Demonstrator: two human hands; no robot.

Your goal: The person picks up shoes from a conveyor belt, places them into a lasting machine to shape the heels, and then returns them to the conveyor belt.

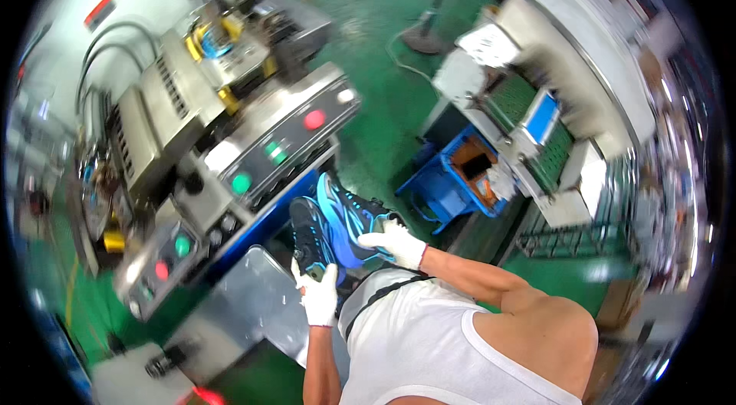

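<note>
Two black sneakers with bright blue soles and trim are held side by side in front of my body. My left hand, in a white work glove, grips the heel end of the left sneaker. The other gloved hand, my right hand, is closed round the heel end of the right sneaker. Both toes point away from me and the soles face each other, almost touching. The palms and some fingertips are hidden behind the shoes.
A machine with a control panel of red and green buttons stands at the left. Below it is a grey metal tray. To the right are a blue bin with loose items and a conveyor with green mesh. A fan base stands farther off.
</note>
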